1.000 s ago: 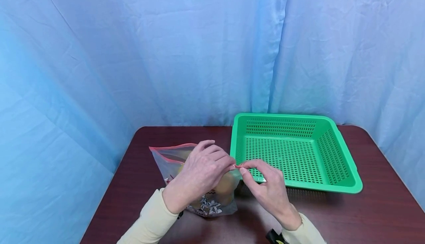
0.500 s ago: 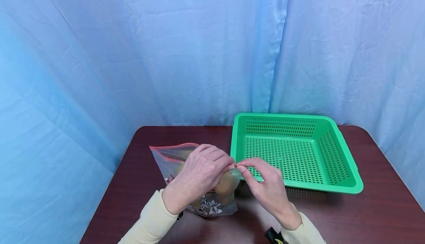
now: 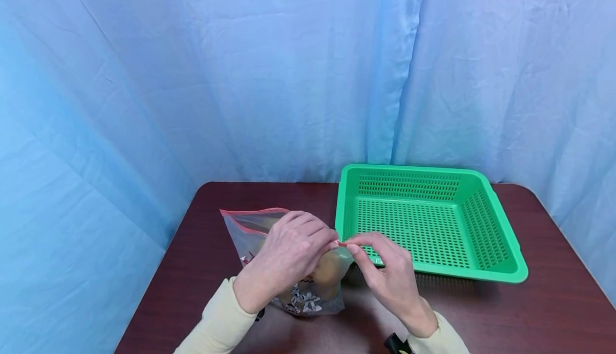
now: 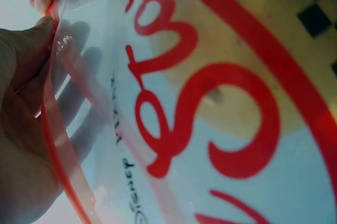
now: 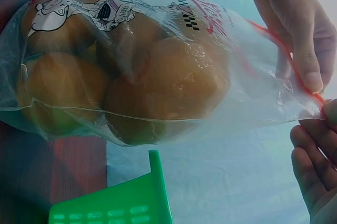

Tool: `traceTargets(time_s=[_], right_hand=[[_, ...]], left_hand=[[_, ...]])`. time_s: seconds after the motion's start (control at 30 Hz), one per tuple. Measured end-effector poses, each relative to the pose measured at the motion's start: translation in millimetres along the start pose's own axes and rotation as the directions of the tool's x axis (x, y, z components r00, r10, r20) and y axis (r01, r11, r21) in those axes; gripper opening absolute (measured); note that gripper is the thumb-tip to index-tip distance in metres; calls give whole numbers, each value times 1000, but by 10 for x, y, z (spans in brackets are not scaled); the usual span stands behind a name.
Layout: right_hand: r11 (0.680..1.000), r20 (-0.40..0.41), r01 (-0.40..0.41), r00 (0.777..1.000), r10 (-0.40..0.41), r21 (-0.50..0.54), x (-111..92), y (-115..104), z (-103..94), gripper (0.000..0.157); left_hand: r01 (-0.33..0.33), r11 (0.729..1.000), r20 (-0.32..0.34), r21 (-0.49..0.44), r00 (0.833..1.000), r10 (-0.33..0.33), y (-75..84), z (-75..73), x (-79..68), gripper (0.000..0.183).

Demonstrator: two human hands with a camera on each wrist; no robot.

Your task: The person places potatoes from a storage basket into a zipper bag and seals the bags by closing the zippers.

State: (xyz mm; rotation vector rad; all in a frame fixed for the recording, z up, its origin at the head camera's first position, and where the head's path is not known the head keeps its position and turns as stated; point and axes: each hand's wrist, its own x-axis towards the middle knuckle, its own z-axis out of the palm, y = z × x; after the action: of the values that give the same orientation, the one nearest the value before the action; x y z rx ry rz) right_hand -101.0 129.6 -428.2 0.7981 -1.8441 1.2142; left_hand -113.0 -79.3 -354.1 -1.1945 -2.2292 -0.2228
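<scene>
A clear zip bag (image 3: 308, 303) with a red zip edge stands on the table, left of a green basket. Red lettering and a cartoon print cover its side, and several round yellow-brown fruits (image 5: 168, 82) fill it. My left hand (image 3: 291, 252) pinches the red zip strip near its right end, between thumb and finger. At the bag's right corner, my right hand (image 3: 392, 271) pinches the end of the same strip, its fingertips close to those of the left. Left of my left hand, the bag's mouth (image 3: 250, 220) gapes. My left hand hides part of the bag.
The green perforated basket (image 3: 500, 274) sits on the right of the dark red-brown table (image 3: 544, 300), just beyond my right hand. Blue curtains (image 3: 289, 76) hang behind the table and along its sides.
The left hand's raised fingers have lowered toward the bag. My right fingertips came closer to the left ones, then drew slightly apart again. The bag's open left corner shifted a little right.
</scene>
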Motion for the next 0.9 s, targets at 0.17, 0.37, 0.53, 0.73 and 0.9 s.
traceTargets(time_s=[0.17,0.37,0.53,0.73,0.9], right_hand=[[1000,-4,2,1000,-2,0,-6,-2,-1,25],[1000,-9,2,1000,-2,11,-10,-6,0,25],[1000,-15,5,1000,-5,15,-11,-10,3,26],[1000,-24,8,1000,-8,7,-11,-15,2,27],[1000,-34,9,999,-8,7,-13,-10,5,27]], left_hand=[[-8,1000,-33,-14,999,8,-15,3,-21,8],[-11,1000,-59,5,998,11,-36,2,-47,8],[-1,1000,-64,-4,998,1,-49,-4,-67,7],[9,1000,-64,-2,998,-9,-63,-17,-86,7],[27,1000,-49,2,998,-27,-83,-30,-112,9]])
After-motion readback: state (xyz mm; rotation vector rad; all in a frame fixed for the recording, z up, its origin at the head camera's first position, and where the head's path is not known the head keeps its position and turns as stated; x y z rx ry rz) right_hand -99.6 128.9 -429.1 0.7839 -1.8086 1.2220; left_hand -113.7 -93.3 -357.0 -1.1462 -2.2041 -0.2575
